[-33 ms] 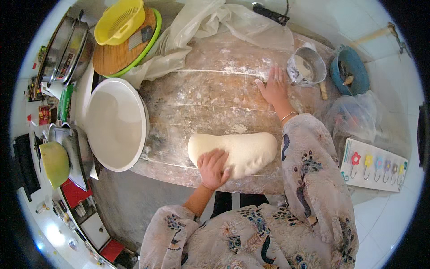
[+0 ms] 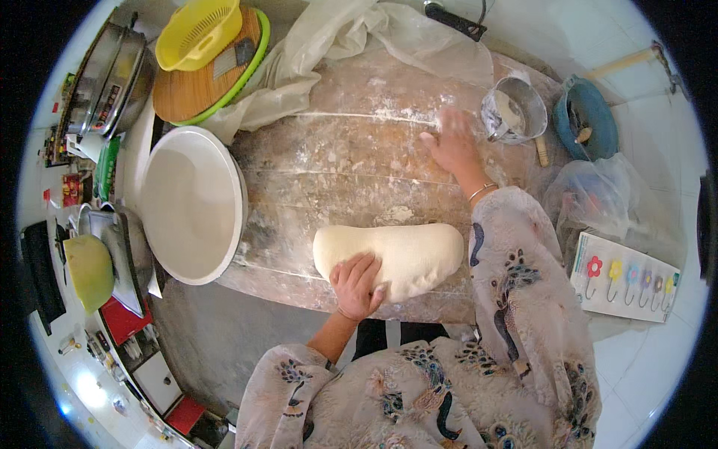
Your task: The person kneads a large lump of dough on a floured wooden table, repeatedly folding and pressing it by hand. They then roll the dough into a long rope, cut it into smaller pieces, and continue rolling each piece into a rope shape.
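Observation:
A thick, pale roll of dough (image 2: pixel 411 254) lies crosswise near the front edge of a floured wooden board (image 2: pixel 321 179). My left hand (image 2: pixel 357 284) rests on the dough's near left part, its fingers lying over the surface and the thumb out to the right. The skin of the dough looks smooth on top and a little dimpled along the near right side. Farther off, my right hand (image 2: pixel 456 142) is over the floury far part of the board, thumb apart from the fingers, holding nothing. Its fingertips are smeared by motion.
At the left stands a wide white basin (image 2: pixel 191 217). Behind it are a yellow basket (image 2: pixel 198 37) and a round wooden lid (image 2: pixel 198 93). Crumpled plastic sheeting (image 2: pixel 299 75) covers the far edge. A metal flour cup (image 2: pixel 516 116) and blue bowl (image 2: pixel 587 116) are at right.
My right hand has shifted slightly left, and its fingers blur. My left hand and the dough stay almost where they were.

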{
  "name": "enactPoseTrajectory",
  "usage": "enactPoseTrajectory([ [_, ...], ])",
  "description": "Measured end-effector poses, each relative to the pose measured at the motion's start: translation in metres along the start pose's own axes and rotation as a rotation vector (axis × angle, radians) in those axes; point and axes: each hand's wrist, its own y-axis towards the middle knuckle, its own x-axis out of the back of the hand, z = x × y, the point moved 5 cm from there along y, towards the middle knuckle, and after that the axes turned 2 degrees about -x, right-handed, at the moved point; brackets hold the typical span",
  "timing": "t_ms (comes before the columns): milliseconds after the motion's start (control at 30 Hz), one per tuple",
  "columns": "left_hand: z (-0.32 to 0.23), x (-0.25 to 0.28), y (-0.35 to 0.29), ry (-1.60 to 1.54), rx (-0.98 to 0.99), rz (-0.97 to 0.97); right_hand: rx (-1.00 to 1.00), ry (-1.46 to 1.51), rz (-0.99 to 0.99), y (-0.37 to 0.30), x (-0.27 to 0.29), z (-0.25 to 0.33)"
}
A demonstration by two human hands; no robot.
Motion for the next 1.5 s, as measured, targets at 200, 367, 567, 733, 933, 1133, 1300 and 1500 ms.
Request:
enactPoseTrajectory([
  [200,-0.005,-0.021,-0.048,0.030,-0.007,-0.040,0.601,0.161,0.242,0.013,-0.036,0.071],
  [367,0.004,-0.032,-0.059,0.040,-0.082,-0.099,0.337,-0.108,-0.108,0.079,-0.064,0.055],
  [567,0.002,-0.028,-0.060,0.066,-0.066,-0.069,0.794,0.200,0.360,-0.070,-0.062,0.135],
  [733,0.007,-0.034,-0.021,0.057,-0.081,-0.045,0.318,0.076,-0.050,-0.109,0.029,0.065],
  [933,0.008,-0.009,0.048,-0.082,-0.063,-0.021,0.066,0.232,-0.234,-0.260,0.012,0.087],
  [1133,0.025,-0.023,-0.017,0.093,-0.150,-0.061,0.109,0.095,-0.374,-0.276,-0.030,0.102],
  [1300,0.043,-0.036,0.069,0.065,-0.129,-0.144,0.039,0.143,-0.320,-0.188,-0.025,0.078],
  [1500,0.088,-0.054,0.238,0.032,0.268,0.106,-0.303,0.235,-0.147,-0.022,-0.012,0.052],
])
